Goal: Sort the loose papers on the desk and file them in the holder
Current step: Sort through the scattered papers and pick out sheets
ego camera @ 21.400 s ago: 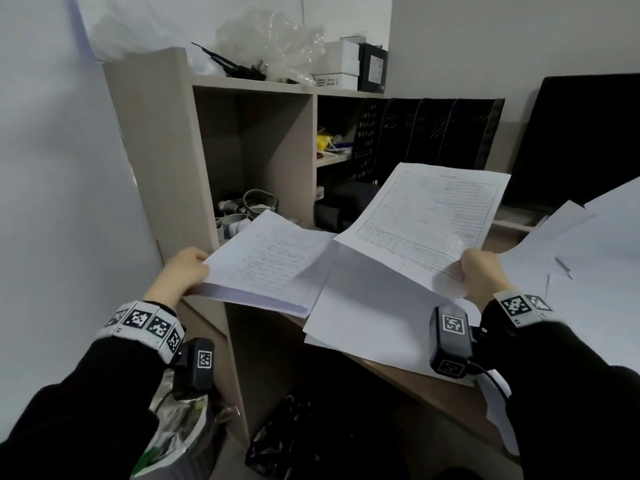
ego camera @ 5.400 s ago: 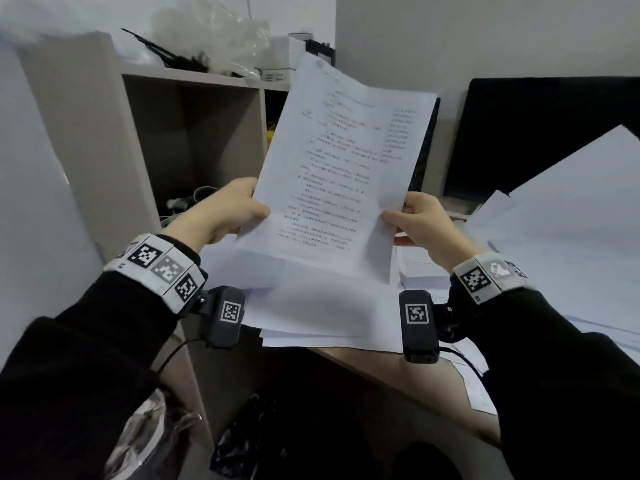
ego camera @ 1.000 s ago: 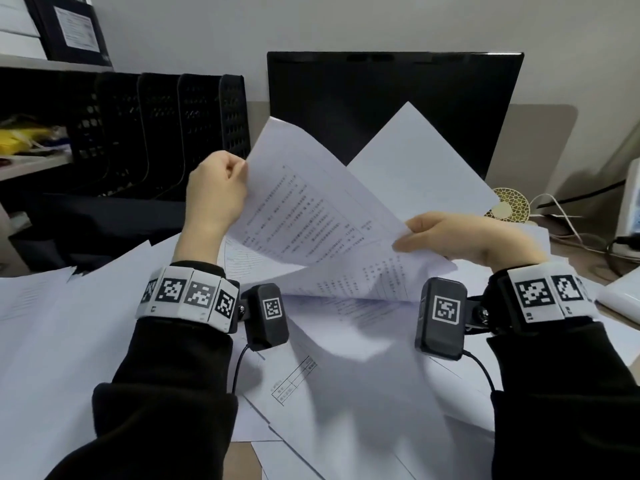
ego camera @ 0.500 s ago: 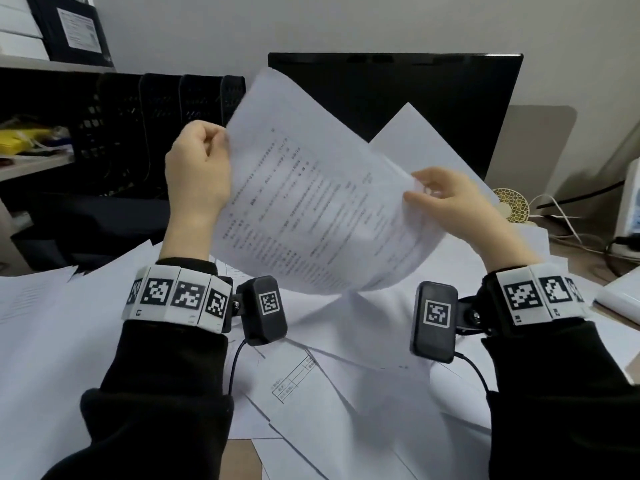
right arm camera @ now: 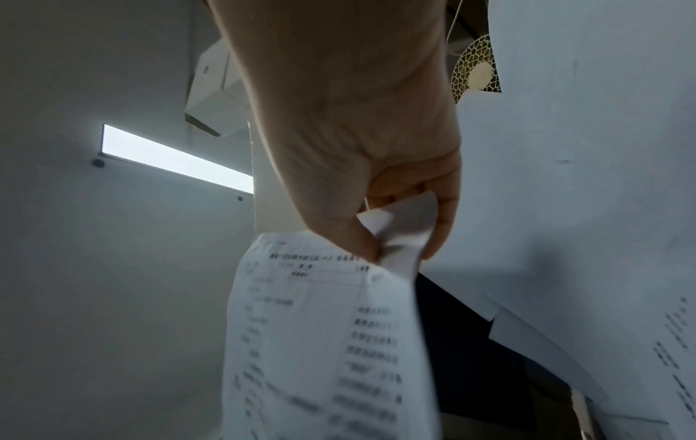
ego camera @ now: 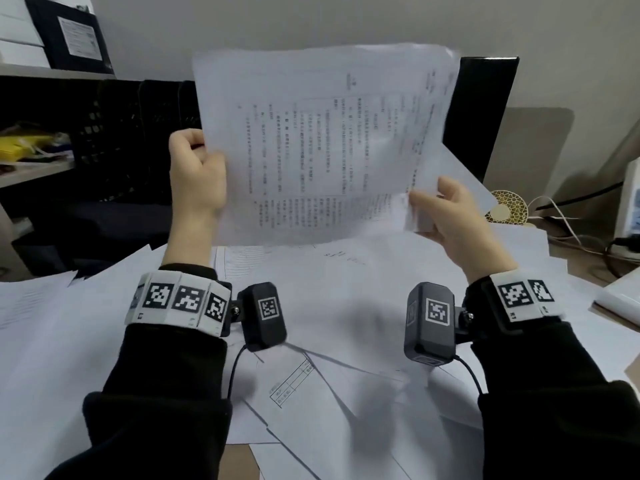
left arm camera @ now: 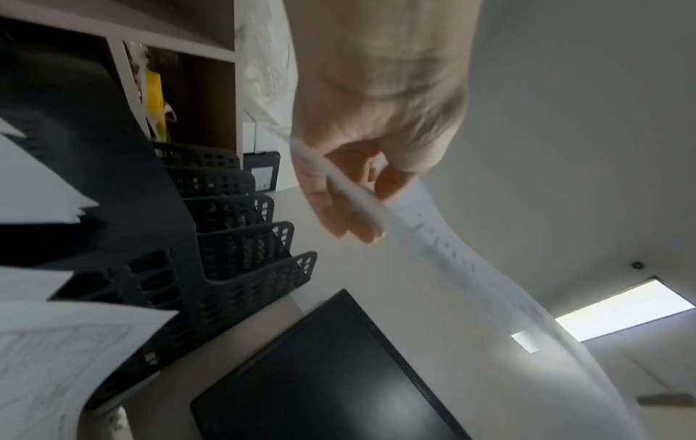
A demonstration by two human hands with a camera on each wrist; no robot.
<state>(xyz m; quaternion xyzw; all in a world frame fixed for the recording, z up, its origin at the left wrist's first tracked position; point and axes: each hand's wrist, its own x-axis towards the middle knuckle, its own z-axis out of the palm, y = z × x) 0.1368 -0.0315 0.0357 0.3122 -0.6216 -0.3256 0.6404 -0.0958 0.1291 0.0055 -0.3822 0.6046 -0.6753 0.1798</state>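
Note:
I hold a printed sheet [ego camera: 322,147] upright in front of me, above the desk. My left hand [ego camera: 197,174] grips its left edge with curled fingers; the left wrist view shows that sheet [left arm camera: 433,238] pinched between thumb and fingers. My right hand [ego camera: 446,213] pinches the sheet's lower right corner [right arm camera: 399,235], thumb on the printed side. Several loose papers [ego camera: 346,306] cover the desk below. The black slotted file holder [ego camera: 131,133] stands at the left behind the sheet; its mesh dividers [left arm camera: 241,238] show in the left wrist view.
A black monitor [ego camera: 481,112] stands behind the held sheet. A small round fan [ego camera: 509,211] and cables [ego camera: 568,233] lie at the right. A shelf [ego camera: 34,164] with a yellow item [ego camera: 24,145] is at the far left, boxes above it.
Both hands have raised the printed sheet and turned it more upright, so it now faces me and hides most of the monitor. The camera view has barely shifted.

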